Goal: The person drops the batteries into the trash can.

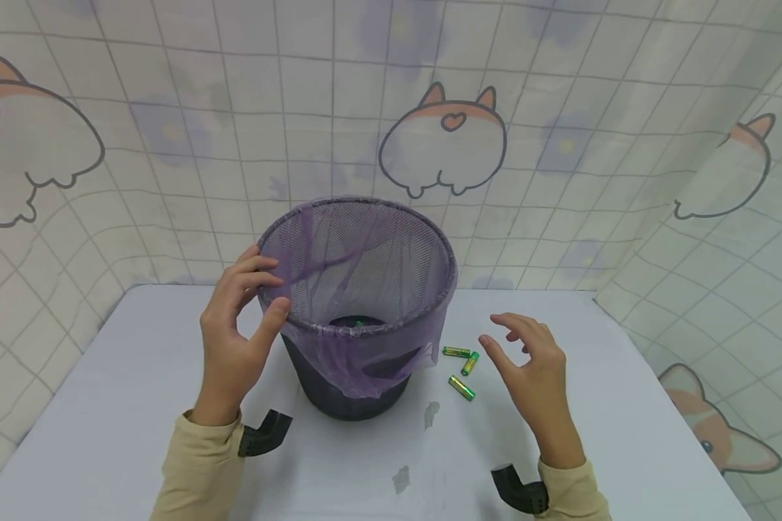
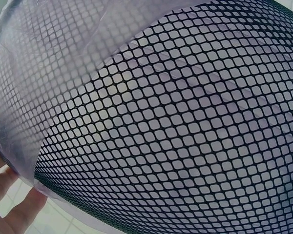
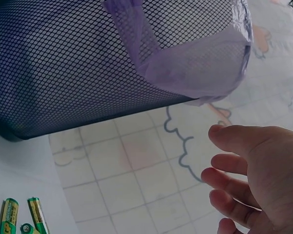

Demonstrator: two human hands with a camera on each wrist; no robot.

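Note:
A black mesh wastebasket [image 1: 352, 405] stands on the table, lined with a thin purple bag [image 1: 365, 362] folded down over its rim. My left hand [image 1: 237, 336] holds the rim at the left side, thumb and fingers bent over it; in the left wrist view its fingertips [image 2: 27, 207] lie along the bag's edge. To the right of the wastebasket, my right hand [image 1: 528, 362] hovers with nothing in it, thumb and fingers apart and loosely bent. Three green-and-gold batteries [image 1: 461, 388] lie between that hand and the wastebasket. Something small and green [image 1: 360, 323] shows at the bottom inside.
The white table [image 1: 339, 477] has two grey patches [image 1: 401, 480] near its front. A tiled-pattern curtain [image 1: 234, 145] with cartoon animals hangs behind and at the sides. Both sleeves carry a black wrist mount [image 1: 520, 492].

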